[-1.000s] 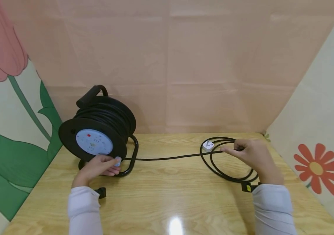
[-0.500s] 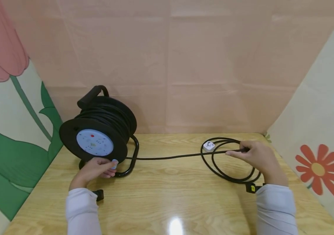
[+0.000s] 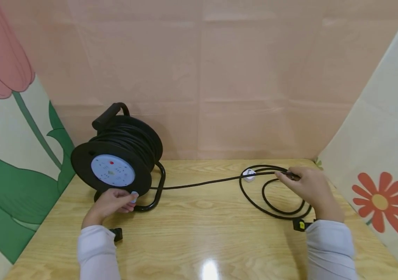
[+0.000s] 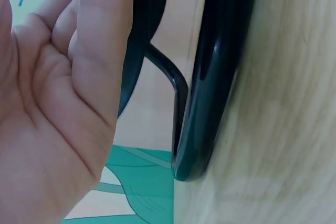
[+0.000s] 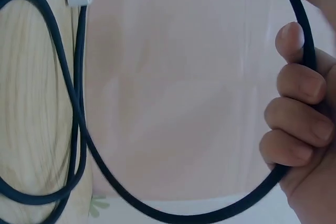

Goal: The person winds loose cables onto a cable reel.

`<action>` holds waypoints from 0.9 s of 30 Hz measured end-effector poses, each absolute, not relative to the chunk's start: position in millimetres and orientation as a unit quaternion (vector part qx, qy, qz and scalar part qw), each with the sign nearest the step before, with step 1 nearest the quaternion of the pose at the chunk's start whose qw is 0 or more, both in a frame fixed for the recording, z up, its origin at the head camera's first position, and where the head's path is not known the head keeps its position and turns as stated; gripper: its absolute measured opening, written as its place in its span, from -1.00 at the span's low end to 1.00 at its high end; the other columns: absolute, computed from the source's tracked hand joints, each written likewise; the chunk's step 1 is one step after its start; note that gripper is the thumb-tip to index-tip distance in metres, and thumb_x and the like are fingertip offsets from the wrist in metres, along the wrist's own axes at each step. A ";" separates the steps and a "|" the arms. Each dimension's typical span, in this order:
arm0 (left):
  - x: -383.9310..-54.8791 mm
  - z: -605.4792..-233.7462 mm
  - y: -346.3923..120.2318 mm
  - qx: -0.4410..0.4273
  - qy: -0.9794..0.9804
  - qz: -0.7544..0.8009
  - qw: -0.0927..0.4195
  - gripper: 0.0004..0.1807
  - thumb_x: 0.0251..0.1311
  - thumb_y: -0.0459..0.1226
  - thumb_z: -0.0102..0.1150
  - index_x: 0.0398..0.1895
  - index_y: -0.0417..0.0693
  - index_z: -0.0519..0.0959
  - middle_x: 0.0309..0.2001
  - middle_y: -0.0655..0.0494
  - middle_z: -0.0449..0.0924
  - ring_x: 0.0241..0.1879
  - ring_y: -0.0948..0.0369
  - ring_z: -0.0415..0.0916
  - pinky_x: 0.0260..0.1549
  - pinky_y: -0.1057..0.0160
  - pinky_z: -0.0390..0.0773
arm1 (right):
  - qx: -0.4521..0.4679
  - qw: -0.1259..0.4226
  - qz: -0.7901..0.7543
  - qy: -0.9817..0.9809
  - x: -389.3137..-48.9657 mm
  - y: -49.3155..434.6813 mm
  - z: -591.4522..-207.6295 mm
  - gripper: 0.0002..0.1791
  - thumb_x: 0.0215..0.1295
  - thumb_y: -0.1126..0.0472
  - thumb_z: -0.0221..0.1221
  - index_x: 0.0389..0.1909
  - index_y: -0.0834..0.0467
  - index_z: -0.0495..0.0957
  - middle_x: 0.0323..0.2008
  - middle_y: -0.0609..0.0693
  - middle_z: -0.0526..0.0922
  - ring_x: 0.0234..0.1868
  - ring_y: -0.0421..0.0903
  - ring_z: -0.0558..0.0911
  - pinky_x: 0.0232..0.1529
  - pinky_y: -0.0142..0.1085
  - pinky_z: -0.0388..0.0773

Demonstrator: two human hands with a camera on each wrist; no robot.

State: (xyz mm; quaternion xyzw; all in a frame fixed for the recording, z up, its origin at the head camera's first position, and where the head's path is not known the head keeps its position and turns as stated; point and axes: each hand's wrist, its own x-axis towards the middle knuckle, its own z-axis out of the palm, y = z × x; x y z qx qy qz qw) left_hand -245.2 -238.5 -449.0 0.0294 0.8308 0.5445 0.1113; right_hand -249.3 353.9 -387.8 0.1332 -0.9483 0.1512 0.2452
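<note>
On the left in the head view stands a black cable reel [image 3: 125, 155], wound with black cable, with a pale blue socket plate [image 3: 113, 170] on its front. My left hand [image 3: 109, 205] pinches a pale blue knob [image 3: 134, 196] at the lower edge of the reel's front disc. Its fingertips are cut off in the left wrist view. From the reel the cable [image 3: 199, 183] stretches rightward to my right hand [image 3: 309, 190]. The right wrist view shows my fingers [image 5: 299, 121] curled round the cable, which sags below the fist.
A white plug [image 3: 249, 174] and loose coils of cable [image 3: 255, 206] lie on the wooden table [image 3: 199, 233] at the right. The reel's black tube stand [image 3: 158, 194] reaches the tabletop. A pink backdrop [image 3: 199, 77] rises behind.
The knob has moved down and left with my left hand, and the reel's disc has turned slightly clockwise. My right hand has shifted a little right, lifting the cable's near end.
</note>
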 end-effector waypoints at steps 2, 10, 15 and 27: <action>-245.0 -451.2 -240.6 0.020 0.837 0.537 0.104 -0.51 0.27 -0.02 0.33 -0.21 -0.37 0.65 -0.30 -0.08 0.71 -0.31 0.10 0.69 -0.24 0.16 0.71 | 0.139 0.240 0.159 -0.948 -249.7 352.1 -388.3 -0.62 0.36 -0.10 0.26 -0.60 -0.04 0.49 -0.67 -0.17 0.37 -0.63 -0.17 0.30 -0.55 -0.28 0.22; -241.3 -450.8 -249.1 0.005 0.849 0.523 0.075 -0.58 0.25 -0.05 0.35 -0.32 -0.32 0.67 -0.34 -0.10 0.71 -0.34 0.08 0.67 -0.27 0.13 0.71 | 0.148 0.250 0.160 -0.943 -251.8 343.8 -387.7 -0.63 0.30 -0.14 0.31 -0.60 -0.06 0.53 -0.75 -0.21 0.29 -0.70 -0.20 0.28 -0.58 -0.31 0.22; -240.2 -452.2 -255.6 -0.004 0.851 0.522 0.063 -0.61 0.26 -0.11 0.34 -0.31 -0.36 0.66 -0.34 -0.14 0.71 -0.35 0.06 0.68 -0.30 0.15 0.71 | 0.130 0.225 0.161 -0.952 -250.2 340.2 -387.8 -0.54 0.27 -0.22 0.31 -0.65 -0.05 0.45 -0.76 -0.19 0.22 -0.71 -0.20 0.23 -0.60 -0.32 0.18; -237.2 -455.6 -262.4 -0.028 0.847 0.530 0.031 -0.57 0.27 -0.09 0.35 -0.32 -0.39 0.66 -0.42 -0.06 0.70 -0.39 0.08 0.67 -0.35 0.22 0.69 | 0.139 0.159 0.177 -0.961 -252.5 331.6 -388.5 -0.63 0.30 -0.22 0.28 -0.48 -0.03 0.58 -0.67 -0.14 0.35 -0.63 -0.15 0.30 -0.59 -0.30 0.21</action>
